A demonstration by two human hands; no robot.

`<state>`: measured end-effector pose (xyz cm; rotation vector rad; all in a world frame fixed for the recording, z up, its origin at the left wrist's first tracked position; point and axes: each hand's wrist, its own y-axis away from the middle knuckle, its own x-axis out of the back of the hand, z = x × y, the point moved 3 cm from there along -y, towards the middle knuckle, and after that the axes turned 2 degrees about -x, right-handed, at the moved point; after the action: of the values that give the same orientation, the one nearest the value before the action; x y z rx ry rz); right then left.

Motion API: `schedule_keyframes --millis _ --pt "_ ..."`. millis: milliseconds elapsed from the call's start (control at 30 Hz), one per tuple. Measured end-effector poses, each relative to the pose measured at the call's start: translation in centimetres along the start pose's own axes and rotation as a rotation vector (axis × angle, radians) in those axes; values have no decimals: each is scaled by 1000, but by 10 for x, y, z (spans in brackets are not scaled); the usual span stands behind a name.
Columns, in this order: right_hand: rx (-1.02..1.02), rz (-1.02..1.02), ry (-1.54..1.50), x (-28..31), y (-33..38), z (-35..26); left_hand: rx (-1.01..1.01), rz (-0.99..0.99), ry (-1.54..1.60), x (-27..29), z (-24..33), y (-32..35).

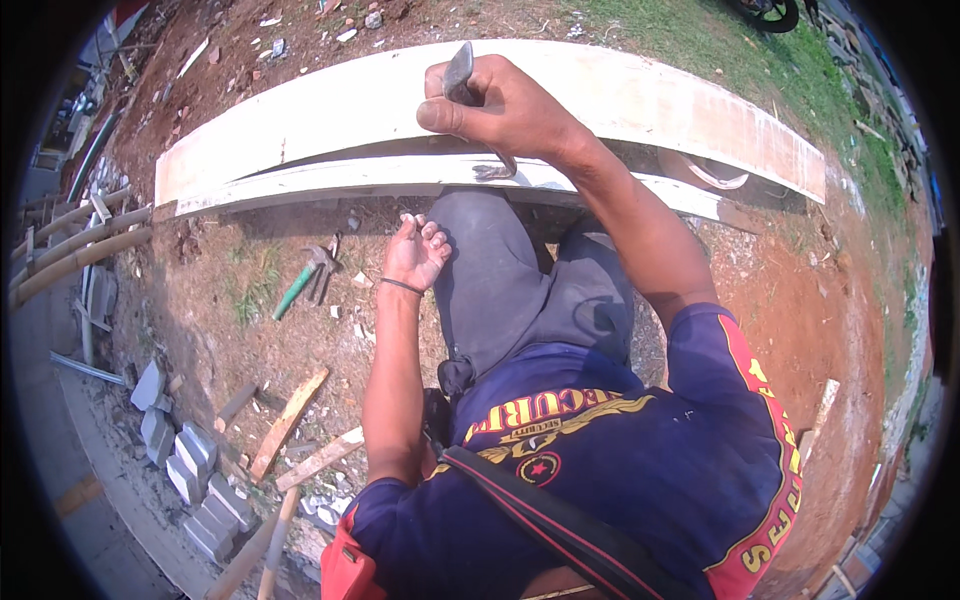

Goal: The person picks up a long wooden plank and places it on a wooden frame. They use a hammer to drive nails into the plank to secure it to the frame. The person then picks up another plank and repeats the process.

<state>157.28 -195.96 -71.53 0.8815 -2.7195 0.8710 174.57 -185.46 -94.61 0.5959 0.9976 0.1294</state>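
Your right hand is clamped around a grey metal trowel, held over the long white board that lies across the dirt. The trowel's tip shows below your fist, touching the board's lower edge. Your left hand hangs empty by your knee, fingers loosely curled. A green-handled hammer lies on the ground to its left.

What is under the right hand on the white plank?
The right hand grips a grey metal tool whose lower end touches the lower white plank. The tool's middle is hidden by the fingers, as is the plank surface beneath the palm.
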Motion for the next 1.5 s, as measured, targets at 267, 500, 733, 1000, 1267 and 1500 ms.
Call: schedule_keyframes --millis 267,500,733,1000,1267,1500 --pt "-165 157 39 -37 -36 -15 -1211 109 -1467 -66 11 -35" --pt "37 178 -142 6 9 -6 -1278 -87 -1613 -85 16 -84" --pt "-169 178 -2 -26 -21 -21 -1191 -41 -1715 -72 14 -88" --pt "-6 319 -352 37 53 -17 -1126 -231 -1616 -89 24 -70" --pt "-68 323 -545 53 76 2 -1001 -371 -1898 -89 25 -58" --pt "215 483 -930 99 152 43 -1197 -298 -1875 -103 7 -54"
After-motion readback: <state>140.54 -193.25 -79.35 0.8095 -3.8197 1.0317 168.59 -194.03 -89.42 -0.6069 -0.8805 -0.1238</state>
